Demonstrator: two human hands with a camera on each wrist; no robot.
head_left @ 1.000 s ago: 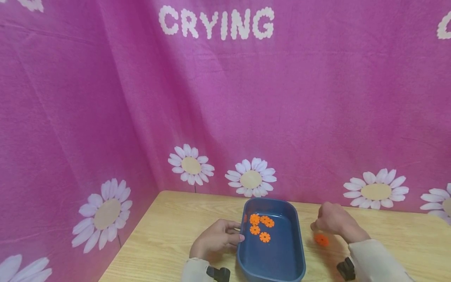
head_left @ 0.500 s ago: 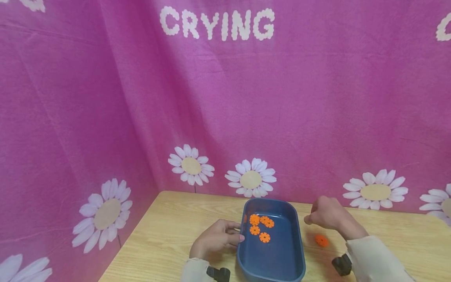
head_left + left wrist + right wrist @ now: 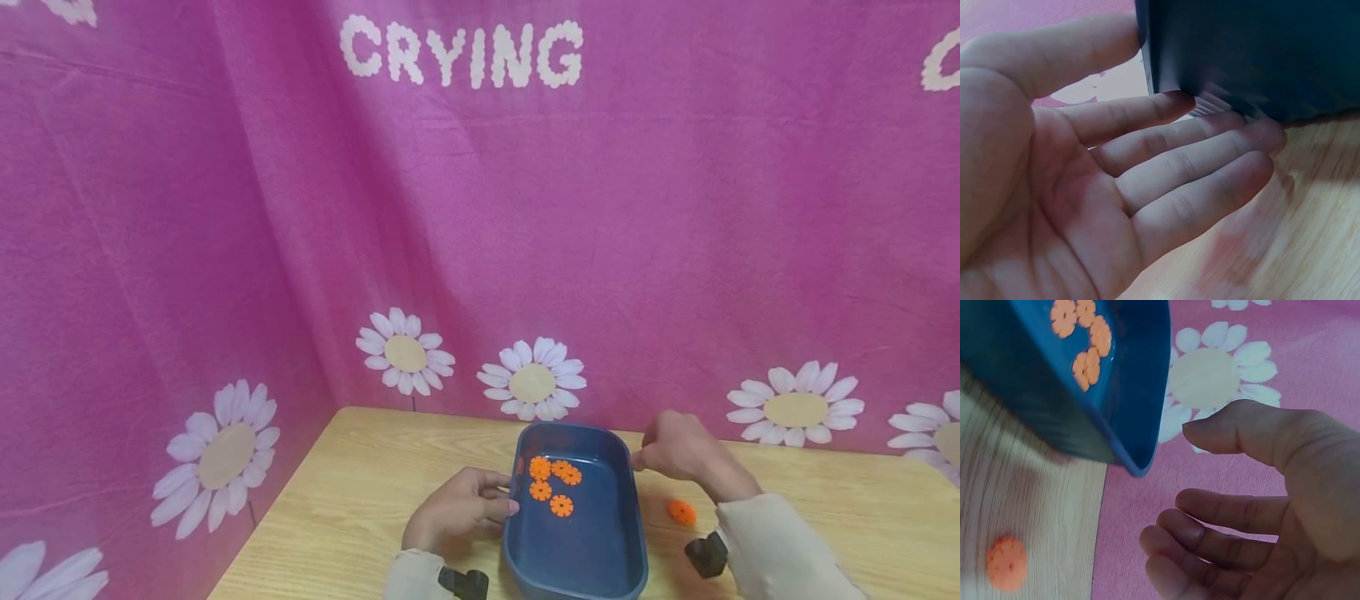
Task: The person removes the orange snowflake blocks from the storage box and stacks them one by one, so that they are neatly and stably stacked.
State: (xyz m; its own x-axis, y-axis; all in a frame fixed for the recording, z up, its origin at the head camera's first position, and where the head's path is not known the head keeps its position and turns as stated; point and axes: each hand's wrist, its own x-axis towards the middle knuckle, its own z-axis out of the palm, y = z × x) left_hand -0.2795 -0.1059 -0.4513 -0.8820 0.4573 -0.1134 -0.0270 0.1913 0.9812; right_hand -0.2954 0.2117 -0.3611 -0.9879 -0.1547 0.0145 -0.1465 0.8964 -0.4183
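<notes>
Four fingers of your right hand (image 3: 678,450) curl loosely, pinching nothing, near the far right corner; left hand (image 3: 459,504), straight-fingered, touches the blue bin (image 3: 585,550). For a steady hold, I'd set palms opposite. Orange discs (image 3: 561,506) inside; mind the loose disc (image 3: 682,512) right of it.

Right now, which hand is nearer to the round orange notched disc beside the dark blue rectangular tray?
Right. The right hand is just beyond the disc, on the same side of the tray; the left hand is across the tray, at its left wall.
</notes>
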